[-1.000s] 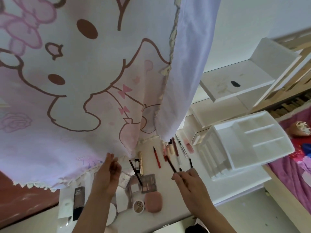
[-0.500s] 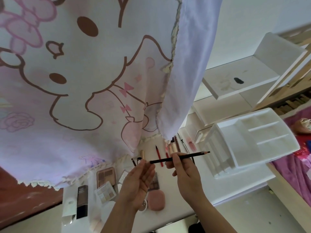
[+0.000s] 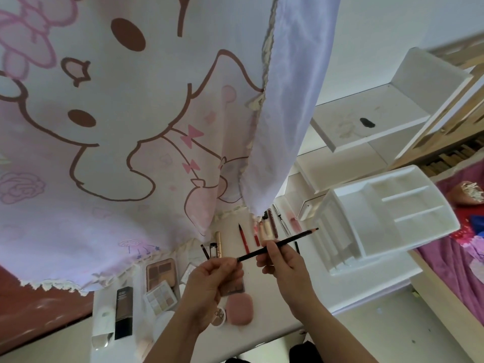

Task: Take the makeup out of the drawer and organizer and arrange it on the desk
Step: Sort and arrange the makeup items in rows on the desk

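A dark makeup pencil [image 3: 293, 239] hangs above the white desk [image 3: 366, 289], its tip pointing right toward the white organizer [image 3: 387, 218]. My right hand [image 3: 282, 263] pinches the pencil at its middle. My left hand [image 3: 212, 281] grips its left end with curled fingers. Below the hands lie a pink compact [image 3: 239, 310], a round pot [image 3: 218, 317], eyeshadow palettes [image 3: 160, 273] and a black tube [image 3: 123, 313]. A row of lip pencils and sticks [image 3: 262, 229] lies further back on the desk.
A large pink cartoon curtain [image 3: 117, 113] hangs over the left and back of the desk, hiding part of it. White shelves [image 3: 366, 127] rise behind the organizer. A bed with purple bedding [image 3: 458, 271] lies to the right.
My right hand picked the pencil up off the desk and turned it sideways. My left hand came across from the left and took hold of its left end.
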Demonstrator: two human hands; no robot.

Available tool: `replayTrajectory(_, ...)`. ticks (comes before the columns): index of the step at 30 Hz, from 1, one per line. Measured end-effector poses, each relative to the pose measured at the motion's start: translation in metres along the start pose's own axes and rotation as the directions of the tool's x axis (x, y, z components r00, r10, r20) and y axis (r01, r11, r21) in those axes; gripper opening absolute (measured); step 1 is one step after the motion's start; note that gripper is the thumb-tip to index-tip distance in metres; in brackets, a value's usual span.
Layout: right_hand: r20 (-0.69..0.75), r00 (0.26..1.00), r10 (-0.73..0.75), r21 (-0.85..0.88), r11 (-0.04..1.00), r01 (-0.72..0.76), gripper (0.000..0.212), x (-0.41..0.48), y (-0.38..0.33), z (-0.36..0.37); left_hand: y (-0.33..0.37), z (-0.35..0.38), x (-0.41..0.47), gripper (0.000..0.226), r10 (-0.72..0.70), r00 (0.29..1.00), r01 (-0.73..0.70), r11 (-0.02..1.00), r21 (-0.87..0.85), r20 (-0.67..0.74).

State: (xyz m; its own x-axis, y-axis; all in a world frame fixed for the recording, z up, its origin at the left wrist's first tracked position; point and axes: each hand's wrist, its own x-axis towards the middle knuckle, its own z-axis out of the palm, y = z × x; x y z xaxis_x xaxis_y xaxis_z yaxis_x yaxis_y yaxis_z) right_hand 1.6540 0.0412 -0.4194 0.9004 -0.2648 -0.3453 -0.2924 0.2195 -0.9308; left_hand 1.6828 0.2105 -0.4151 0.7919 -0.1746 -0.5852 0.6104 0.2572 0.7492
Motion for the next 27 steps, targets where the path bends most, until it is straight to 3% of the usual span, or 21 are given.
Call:
replayTrajectory(1, 0.010, 1.000, 0.006, -0.028, 1.000, -0.006, 0.020, 0.001, 0.001, -0.003, -0.002, -0.004, 0.001, 0.011, 0.015, 0.999, -0.020, 0.987, 0.161, 0.033)
replayTrajectory(3, 0.050, 0.999, 0.000, -0.145, 0.989, 0.007, 0.019, 0.004, 0.006, -0.008, -0.009, -0.013, 0.008, 0.015, 0.038, 0.991, -0.096, 0.868, 0.487, 0.128)
replayTrajectory(5, 0.094, 0.995, 0.026, -0.267, 0.964, 0.000, 0.019, 0.008, 0.015, -0.010, -0.021, -0.020, 0.018, 0.013, 0.046, 0.974, -0.202, 0.630, 0.750, 0.224)
replayTrajectory(7, 0.143, 0.986, 0.092, -0.376, 0.926, -0.032, 0.019, 0.014, 0.028, -0.011, -0.035, -0.023, 0.025, 0.016, 0.016, 0.973, -0.213, 0.459, 0.862, 0.232)
replayTrajectory(8, 0.166, 0.977, 0.136, -0.432, 0.900, -0.052, 0.021, 0.018, 0.036, -0.012, -0.044, -0.023, 0.027, 0.020, -0.005, 0.979, -0.178, 0.449, 0.875, 0.202)
replayTrajectory(11, 0.173, 0.949, 0.263, -0.609, 0.786, -0.107, 0.046, 0.026, 0.064, -0.021, -0.071, -0.027, 0.035, 0.018, -0.019, 1.000, 0.000, 0.545, 0.839, 0.012)
replayTrajectory(15, 0.066, 0.917, 0.393, -0.821, 0.543, -0.174, 0.059, 0.031, 0.105, -0.046, -0.097, -0.031, 0.060, 0.040, 0.000, 0.988, 0.140, 0.445, 0.885, -0.156)
replayTrajectory(18, 0.028, 0.905, 0.425, -0.896, 0.413, -0.166, 0.057, 0.029, 0.124, -0.064, -0.102, -0.017, 0.081, 0.036, -0.013, 0.981, 0.179, 0.457, 0.871, -0.194)
replayTrajectory(22, 0.019, 0.919, 0.393, -0.923, 0.361, -0.136, 0.045, 0.028, 0.138, -0.081, -0.109, 0.008, 0.109, 0.021, -0.061, 0.976, 0.211, 0.526, 0.824, -0.211)
replayTrajectory(27, -0.005, 0.949, 0.316, -0.880, 0.449, -0.154, 0.032, 0.033, 0.143, -0.090, -0.120, 0.027, 0.133, 0.021, -0.065, 0.966, 0.241, 0.567, 0.788, -0.249)
